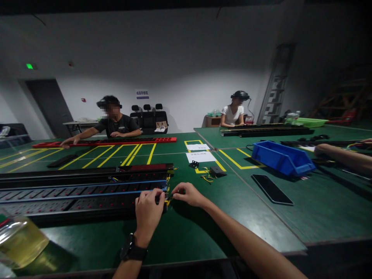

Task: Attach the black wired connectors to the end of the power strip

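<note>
Long black strips [95, 203] with blue edges and rows of small red dots lie across the left of the table. My left hand [149, 207], a watch on its wrist, is closed with thumb and fingers on the right end of the nearer strip. Yellow-green wires [167, 202] stick out at that end. Facing it, my right hand [188, 193] pinches at these wires, its fingertips close to the left ones. The exact part between the right fingers is small and partly hidden.
Beyond the hands lie loose wires [207, 178], a black box-like part [217, 171] and paper labels [200, 157]. A blue bin [281, 159] and a phone [272, 189] are to the right. A bottle [23, 242] is near left. Co-workers sit opposite; another person's arm [343, 159] reaches in from the right.
</note>
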`<action>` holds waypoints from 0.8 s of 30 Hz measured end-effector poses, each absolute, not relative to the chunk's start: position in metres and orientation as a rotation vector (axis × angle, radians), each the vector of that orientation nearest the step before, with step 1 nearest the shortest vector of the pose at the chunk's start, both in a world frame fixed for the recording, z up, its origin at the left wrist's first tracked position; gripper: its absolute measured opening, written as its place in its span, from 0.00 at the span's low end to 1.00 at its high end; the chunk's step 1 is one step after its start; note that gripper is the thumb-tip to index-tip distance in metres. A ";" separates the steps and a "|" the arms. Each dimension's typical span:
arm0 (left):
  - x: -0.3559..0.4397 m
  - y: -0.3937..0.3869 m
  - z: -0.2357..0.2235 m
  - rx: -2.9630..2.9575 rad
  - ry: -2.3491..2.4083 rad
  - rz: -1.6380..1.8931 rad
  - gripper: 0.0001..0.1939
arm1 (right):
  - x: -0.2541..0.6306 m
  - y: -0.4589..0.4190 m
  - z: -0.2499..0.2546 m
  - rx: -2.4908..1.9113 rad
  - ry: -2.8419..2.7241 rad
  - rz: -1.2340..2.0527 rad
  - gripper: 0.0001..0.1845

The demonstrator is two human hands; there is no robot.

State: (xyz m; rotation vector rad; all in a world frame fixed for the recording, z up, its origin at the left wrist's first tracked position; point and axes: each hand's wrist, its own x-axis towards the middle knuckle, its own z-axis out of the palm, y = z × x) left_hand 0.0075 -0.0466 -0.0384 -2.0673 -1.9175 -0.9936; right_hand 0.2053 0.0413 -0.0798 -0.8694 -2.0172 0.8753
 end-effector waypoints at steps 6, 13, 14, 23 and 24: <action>0.009 -0.044 -0.041 -2.079 -1.895 -0.971 0.10 | 0.205 0.040 -0.080 -0.827 -2.096 0.882 0.10; 0.013 -0.044 -0.036 -2.048 -1.955 -0.887 0.10 | 0.201 0.040 -0.083 -0.853 -2.065 0.857 0.07; 0.014 -0.044 -0.034 -2.048 -1.959 -0.872 0.11 | 0.201 0.040 -0.083 -0.852 -2.062 0.858 0.07; 0.015 -0.040 -0.028 -2.071 -2.010 -0.786 0.12 | 0.201 0.037 -0.078 -0.863 -2.077 0.853 0.06; 0.014 -0.040 -0.029 -2.081 -2.005 -0.788 0.12 | 0.201 0.037 -0.077 -0.864 -2.076 0.857 0.06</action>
